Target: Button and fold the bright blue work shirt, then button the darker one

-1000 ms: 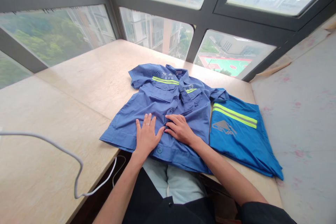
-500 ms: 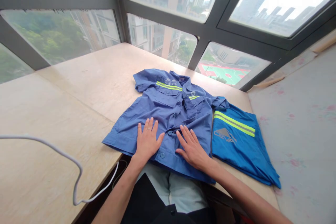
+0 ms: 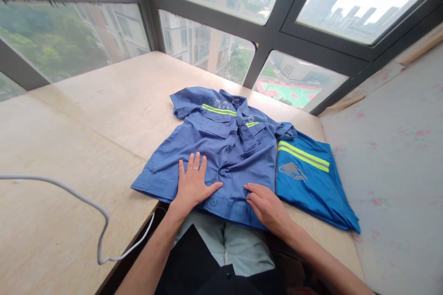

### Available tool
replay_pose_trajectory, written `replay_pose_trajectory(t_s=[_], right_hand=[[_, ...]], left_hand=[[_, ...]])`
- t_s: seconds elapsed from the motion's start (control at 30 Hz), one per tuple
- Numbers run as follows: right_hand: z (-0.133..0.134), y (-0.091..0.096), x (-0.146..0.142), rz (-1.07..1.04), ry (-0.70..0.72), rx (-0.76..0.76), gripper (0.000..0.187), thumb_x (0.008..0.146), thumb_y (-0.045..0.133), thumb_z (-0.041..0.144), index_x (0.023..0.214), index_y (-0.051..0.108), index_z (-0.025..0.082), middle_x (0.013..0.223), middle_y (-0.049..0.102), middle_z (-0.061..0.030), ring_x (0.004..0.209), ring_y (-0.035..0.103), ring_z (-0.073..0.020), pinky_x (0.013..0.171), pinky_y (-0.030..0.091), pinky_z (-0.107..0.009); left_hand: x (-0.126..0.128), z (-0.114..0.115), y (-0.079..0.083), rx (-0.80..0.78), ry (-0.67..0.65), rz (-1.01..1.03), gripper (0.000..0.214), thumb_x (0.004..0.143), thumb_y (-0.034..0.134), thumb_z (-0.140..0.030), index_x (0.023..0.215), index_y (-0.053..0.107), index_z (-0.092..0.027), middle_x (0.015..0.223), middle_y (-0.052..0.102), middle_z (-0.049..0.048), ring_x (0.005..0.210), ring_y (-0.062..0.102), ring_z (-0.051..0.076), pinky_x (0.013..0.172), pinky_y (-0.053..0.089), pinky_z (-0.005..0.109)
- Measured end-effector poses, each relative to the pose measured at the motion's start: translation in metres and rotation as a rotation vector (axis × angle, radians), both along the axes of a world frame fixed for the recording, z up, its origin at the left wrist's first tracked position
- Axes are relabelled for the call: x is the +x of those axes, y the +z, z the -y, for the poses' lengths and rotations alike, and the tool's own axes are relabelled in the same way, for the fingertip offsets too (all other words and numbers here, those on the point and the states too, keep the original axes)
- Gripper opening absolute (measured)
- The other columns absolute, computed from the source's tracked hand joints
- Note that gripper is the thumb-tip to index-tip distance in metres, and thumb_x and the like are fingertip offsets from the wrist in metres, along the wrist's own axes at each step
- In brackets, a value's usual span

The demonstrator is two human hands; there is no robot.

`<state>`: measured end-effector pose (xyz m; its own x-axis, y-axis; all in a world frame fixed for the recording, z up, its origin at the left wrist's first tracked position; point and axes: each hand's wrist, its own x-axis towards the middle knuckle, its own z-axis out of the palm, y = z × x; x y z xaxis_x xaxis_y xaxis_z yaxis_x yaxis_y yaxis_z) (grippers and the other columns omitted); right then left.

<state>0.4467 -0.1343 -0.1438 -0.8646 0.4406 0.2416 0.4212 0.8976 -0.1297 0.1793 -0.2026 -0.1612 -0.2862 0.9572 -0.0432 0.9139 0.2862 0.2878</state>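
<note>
A blue short-sleeved work shirt [image 3: 221, 147] with yellow-green reflective stripes lies face up on the beige countertop [image 3: 104, 110], its hem at the near edge. My left hand [image 3: 193, 184], with a ring on one finger, rests flat and open on the shirt's lower left front, beside the button placket. My right hand [image 3: 265, 203] lies on the lower right front near the hem, fingers together and pointing left. Nothing is held in either hand.
A brighter blue folded garment [image 3: 311, 179] with reflective stripes and a grey logo lies just right of the shirt. A white cable [image 3: 79, 200] loops across the counter at left and hangs over the edge. Dark-framed windows [image 3: 263, 32] line the back. A pale wall [image 3: 398, 147] stands at right.
My right hand has slid from the button placket toward the right and down to the hem. The left hand has stayed in place on the shirt.
</note>
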Motion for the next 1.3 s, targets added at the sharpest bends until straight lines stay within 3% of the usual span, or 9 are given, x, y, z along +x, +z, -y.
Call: replay_pose_trajectory(t_s=[0.2, 0.33, 0.53, 0.67, 0.8, 0.9, 0.97, 1.1, 1.3], right_hand=[[0.007, 0.022, 0.004, 0.136, 0.088, -0.062, 0.017, 0.093, 0.049, 0.016, 0.091, 0.066, 0.018, 0.119, 0.068, -0.0096, 0.113, 0.065, -0.0233, 0.094, 0.056, -0.04], [-0.002, 0.024, 0.002, 0.145, 0.102, -0.132, 0.021, 0.093, 0.052, 0.023, 0.108, 0.066, 0.02, 0.13, 0.064, -0.0101, 0.116, 0.064, -0.0223, 0.094, 0.057, -0.038], [-0.074, 0.024, -0.031, 0.008, -0.058, -0.078, 0.043, 0.095, 0.047, 0.021, 0.137, 0.055, 0.02, 0.139, 0.057, -0.0114, 0.128, 0.056, -0.0227, 0.107, 0.051, -0.04], [-0.123, 0.026, -0.056, 0.182, -0.166, -0.085, 0.058, 0.087, 0.056, 0.018, 0.145, 0.048, 0.018, 0.141, 0.053, -0.013, 0.114, 0.064, -0.0247, 0.09, 0.057, -0.036], [-0.146, 0.024, -0.068, 0.239, -0.116, -0.111, 0.053, 0.087, 0.058, 0.018, 0.139, 0.056, 0.021, 0.12, 0.067, -0.0085, 0.1, 0.068, -0.02, 0.083, 0.054, -0.029], [-0.15, 0.025, -0.072, 0.224, -0.055, -0.108, 0.042, 0.087, 0.056, 0.015, 0.127, 0.065, 0.023, 0.106, 0.071, -0.0051, 0.096, 0.068, -0.0173, 0.081, 0.052, -0.025], [-0.149, 0.028, -0.074, 0.194, 0.006, -0.087, 0.032, 0.089, 0.054, 0.015, 0.115, 0.071, 0.024, 0.101, 0.071, -0.0041, 0.093, 0.067, -0.0152, 0.078, 0.05, -0.023], [-0.143, 0.039, -0.074, -0.017, 0.092, 0.002, 0.029, 0.091, 0.051, 0.015, 0.111, 0.071, 0.023, 0.104, 0.067, -0.0051, 0.085, 0.065, -0.0122, 0.072, 0.049, -0.022], [-0.135, 0.034, -0.078, -0.138, 0.111, 0.051, 0.031, 0.094, 0.046, 0.014, 0.116, 0.066, 0.021, 0.107, 0.063, -0.0074, 0.092, 0.063, -0.0137, 0.078, 0.05, -0.023]], left_hand=[[-0.005, 0.0, 0.003, -0.081, -0.069, 0.015, 0.13, 0.06, 0.05, -0.094, 0.157, 0.019, -0.013, 0.165, 0.005, 0.0172, 0.154, 0.001, 0.04, 0.122, 0.002, 0.07], [-0.001, 0.008, 0.01, -0.127, -0.088, 0.018, 0.125, 0.063, 0.056, -0.089, 0.157, 0.021, -0.014, 0.165, 0.004, 0.0182, 0.154, 0.0, 0.042, 0.121, 0.004, 0.072], [0.02, 0.028, 0.018, -0.197, -0.161, 0.042, 0.11, 0.072, 0.061, -0.076, 0.157, 0.022, -0.018, 0.164, 0.007, 0.0165, 0.155, 0.004, 0.037, 0.122, 0.005, 0.07], [0.024, 0.04, 0.024, -0.239, -0.173, 0.043, 0.111, 0.071, 0.066, -0.072, 0.158, 0.019, -0.02, 0.164, 0.001, 0.0121, 0.155, 0.0, 0.035, 0.124, 0.004, 0.068], [0.014, 0.041, 0.037, -0.266, -0.19, 0.112, 0.109, 0.068, 0.065, -0.078, 0.154, 0.031, -0.022, 0.164, 0.011, 0.012, 0.154, 0.01, 0.037, 0.124, 0.012, 0.067], [0.007, 0.018, 0.052, -0.217, -0.122, 0.203, 0.083, 0.077, 0.058, -0.074, 0.141, 0.053, -0.022, 0.152, 0.043, 0.017, 0.144, 0.037, 0.039, 0.116, 0.034, 0.063], [0.007, -0.011, 0.059, -0.077, -0.05, 0.247, 0.063, 0.087, 0.052, -0.063, 0.13, 0.062, -0.019, 0.131, 0.063, 0.0188, 0.126, 0.057, 0.035, 0.107, 0.046, 0.05], [0.012, -0.078, 0.061, 0.14, -0.056, 0.287, 0.039, 0.094, 0.048, -0.041, 0.123, 0.066, -0.021, 0.116, 0.07, 0.0121, 0.112, 0.065, 0.024, 0.096, 0.051, 0.032], [0.006, -0.123, 0.045, -0.029, -0.083, 0.254, 0.021, 0.084, 0.059, -0.028, 0.095, 0.076, -0.02, 0.1, 0.074, 0.0122, 0.096, 0.069, 0.026, 0.08, 0.051, 0.03]])
